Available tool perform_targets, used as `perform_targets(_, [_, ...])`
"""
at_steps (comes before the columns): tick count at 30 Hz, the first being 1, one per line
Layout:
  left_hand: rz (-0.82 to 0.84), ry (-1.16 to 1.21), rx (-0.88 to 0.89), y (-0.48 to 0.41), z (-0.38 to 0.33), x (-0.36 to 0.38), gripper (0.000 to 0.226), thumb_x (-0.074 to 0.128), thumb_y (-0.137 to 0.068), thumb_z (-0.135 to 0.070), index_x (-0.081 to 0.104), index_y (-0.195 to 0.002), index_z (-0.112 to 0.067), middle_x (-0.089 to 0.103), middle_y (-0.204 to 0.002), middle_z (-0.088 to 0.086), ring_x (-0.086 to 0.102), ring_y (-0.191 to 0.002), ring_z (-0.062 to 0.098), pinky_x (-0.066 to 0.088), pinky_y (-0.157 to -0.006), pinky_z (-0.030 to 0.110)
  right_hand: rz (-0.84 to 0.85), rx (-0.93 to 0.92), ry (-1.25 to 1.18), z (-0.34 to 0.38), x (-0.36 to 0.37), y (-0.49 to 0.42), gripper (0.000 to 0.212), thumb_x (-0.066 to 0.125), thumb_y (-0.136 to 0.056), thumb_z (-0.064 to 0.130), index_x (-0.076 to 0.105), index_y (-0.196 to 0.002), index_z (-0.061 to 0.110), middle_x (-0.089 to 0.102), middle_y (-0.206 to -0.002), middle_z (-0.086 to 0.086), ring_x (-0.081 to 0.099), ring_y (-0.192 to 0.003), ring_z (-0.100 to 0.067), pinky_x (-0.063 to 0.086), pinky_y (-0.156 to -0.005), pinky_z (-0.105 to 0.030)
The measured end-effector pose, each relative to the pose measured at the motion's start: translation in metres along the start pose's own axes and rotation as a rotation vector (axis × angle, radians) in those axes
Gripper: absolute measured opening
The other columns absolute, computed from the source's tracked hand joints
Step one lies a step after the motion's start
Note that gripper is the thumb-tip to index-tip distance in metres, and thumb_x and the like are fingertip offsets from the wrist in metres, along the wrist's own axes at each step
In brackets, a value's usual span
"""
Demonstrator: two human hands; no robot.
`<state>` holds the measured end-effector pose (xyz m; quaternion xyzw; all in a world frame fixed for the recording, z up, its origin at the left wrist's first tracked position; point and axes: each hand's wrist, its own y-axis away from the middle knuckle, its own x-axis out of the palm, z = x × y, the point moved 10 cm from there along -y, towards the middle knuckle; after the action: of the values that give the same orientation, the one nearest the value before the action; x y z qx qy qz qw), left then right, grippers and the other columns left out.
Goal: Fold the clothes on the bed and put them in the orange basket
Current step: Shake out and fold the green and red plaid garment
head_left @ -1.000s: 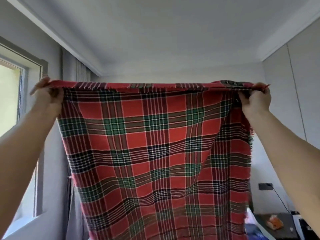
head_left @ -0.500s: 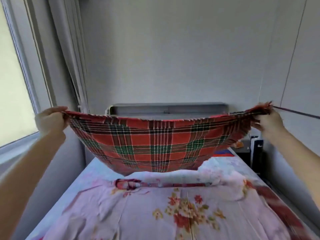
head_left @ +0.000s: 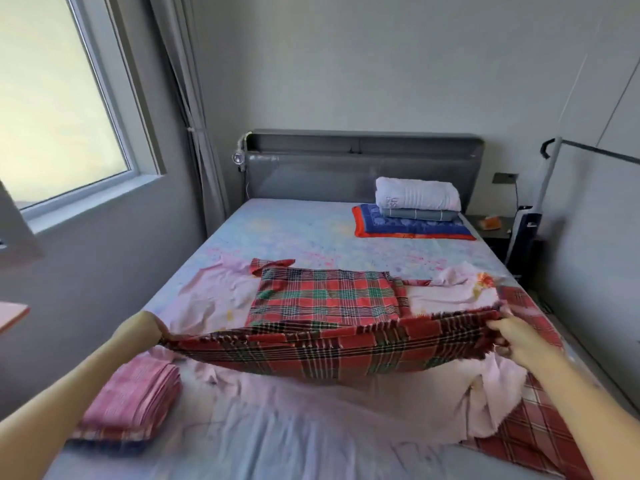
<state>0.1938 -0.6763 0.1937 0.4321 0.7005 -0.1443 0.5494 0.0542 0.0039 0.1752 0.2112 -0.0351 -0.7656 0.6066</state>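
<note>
A red, green and black plaid cloth (head_left: pixel 322 303) lies partly spread on the bed (head_left: pixel 311 233), its far part flat and its near edge lifted. My left hand (head_left: pixel 147 329) grips the near left corner, with the fingers hidden under the fabric. At the near right corner my right hand (head_left: pixel 512 336) pinches the fringed edge. Under the cloth lies a pale pink flowered garment (head_left: pixel 214 299). A folded pink striped cloth (head_left: pixel 133 400) sits at the near left of the bed. No orange basket is in view.
Folded bedding, white on grey on a blue blanket (head_left: pixel 415 218), is stacked by the grey headboard (head_left: pixel 360 168). Another red checked cloth (head_left: pixel 533 431) lies at the bed's right edge. A window (head_left: pixel 59 109) is on the left; a nightstand (head_left: pixel 495 226) and upright vacuum (head_left: pixel 526 223) stand on the right.
Both hands have lowered the plaid cloth from overhead down onto the bed; its far part now lies flat on the pink garment. My view has tilted down from ceiling to bed.
</note>
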Motion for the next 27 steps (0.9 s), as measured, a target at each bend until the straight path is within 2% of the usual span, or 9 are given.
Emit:
perform_targets(1, [0.031, -0.056, -0.013, -0.009, 0.016, 0.018, 0.009, 0.058, -0.077, -0.017, 0.066, -0.074, -0.014, 0.059, -0.07, 0.007, 0.05, -0.056, 0.02, 0.041, -0.051, 0.018, 0.011, 0.026, 0.069, -0.013, -0.008, 0.006, 0.02, 0.039, -0.095, 0.0, 0.049, -0.088, 0.016, 0.04, -0.061, -0.007, 0.036, -0.039, -0.011, 0.019, -0.028, -0.008])
perform_targets(3, [0.138, -0.142, -0.048, 0.002, 0.039, 0.056, 0.026, 0.059, -0.067, -0.033, 0.065, -0.075, -0.01, 0.063, -0.081, 0.017, 0.061, -0.071, 0.021, 0.051, -0.06, 0.02, 0.057, 0.078, 0.256, -0.041, -0.022, 0.025, 0.015, 0.041, -0.093, 0.001, 0.051, -0.098, 0.011, 0.046, -0.063, -0.009, 0.037, -0.05, -0.015, 0.026, -0.032, -0.015])
perform_targets(5, [0.181, -0.199, -0.108, 0.08, 0.039, 0.066, 0.023, 0.068, -0.077, -0.026, 0.055, -0.064, -0.013, 0.056, -0.067, 0.005, 0.059, -0.067, 0.017, 0.048, -0.05, 0.017, 0.142, 0.07, 0.462, -0.066, -0.034, 0.047, 0.015, 0.041, -0.091, -0.004, 0.053, -0.088, 0.005, 0.049, -0.055, -0.01, 0.04, -0.044, -0.015, 0.027, -0.039, -0.019])
perform_targets(7, [0.222, -0.231, -0.131, 0.134, 0.038, 0.074, 0.024, 0.063, -0.085, -0.015, 0.049, -0.066, -0.016, 0.05, -0.067, -0.003, 0.061, -0.077, 0.019, 0.045, -0.053, 0.016, 0.241, 0.076, 0.615, -0.087, -0.04, 0.066, 0.019, 0.043, -0.088, -0.007, 0.051, -0.075, 0.004, 0.05, -0.044, -0.008, 0.042, -0.034, -0.013, 0.026, -0.036, -0.015])
perform_targets(11, [0.297, -0.311, -0.278, 0.17, 0.057, 0.071, 0.015, 0.051, -0.091, -0.019, 0.055, -0.095, -0.006, 0.058, -0.094, 0.012, 0.049, -0.086, 0.017, 0.047, -0.066, 0.024, 0.348, 0.195, 0.689, -0.111, -0.061, 0.085, 0.019, 0.046, -0.086, -0.006, 0.049, -0.069, 0.002, 0.05, -0.041, -0.01, 0.043, -0.029, -0.016, 0.031, -0.036, -0.013])
perform_targets(18, [0.284, -0.251, -0.343, 0.144, 0.042, 0.068, 0.043, 0.041, -0.091, -0.005, 0.035, -0.049, -0.011, 0.033, -0.036, 0.001, 0.029, -0.039, 0.013, 0.021, -0.039, 0.015, 0.237, 0.226, 0.65, -0.111, -0.059, 0.045, 0.021, 0.039, -0.079, -0.011, 0.045, -0.063, 0.001, 0.042, -0.034, -0.009, 0.04, -0.023, -0.019, 0.035, -0.034, -0.016])
perform_targets(21, [0.299, -0.009, -0.357, 0.119, 0.034, 0.087, 0.043, 0.034, -0.092, 0.005, 0.036, -0.052, -0.008, 0.034, -0.032, 0.001, 0.034, -0.031, 0.015, 0.024, -0.03, 0.018, 0.13, 0.222, 0.577, -0.117, -0.045, 0.023, 0.019, 0.037, -0.081, -0.014, 0.046, -0.071, -0.002, 0.041, -0.046, -0.011, 0.041, -0.028, -0.021, 0.031, -0.032, -0.015])
perform_targets(24, [0.259, 0.168, -0.33, 0.081, 0.011, 0.109, 0.034, 0.032, -0.097, 0.004, 0.037, -0.064, -0.002, 0.04, -0.059, 0.011, 0.047, -0.031, 0.014, 0.034, -0.026, 0.016, 0.008, 0.234, 0.49, -0.132, -0.03, -0.011, 0.013, 0.041, -0.082, -0.012, 0.049, -0.082, -0.002, 0.04, -0.059, -0.013, 0.039, -0.046, -0.022, 0.03, -0.039, -0.02])
perform_targets(27, [0.256, 0.643, -0.578, 0.04, 0.014, 0.15, 0.026, 0.022, -0.098, 0.005, 0.036, -0.077, 0.001, 0.033, -0.072, 0.013, 0.049, -0.07, 0.025, 0.033, -0.021, 0.018, -0.057, 0.295, 0.443, -0.16, -0.014, -0.057, 0.018, 0.049, -0.077, -0.004, 0.055, -0.093, -0.007, 0.049, -0.069, -0.017, 0.05, -0.063, -0.027, 0.035, -0.052, -0.026])
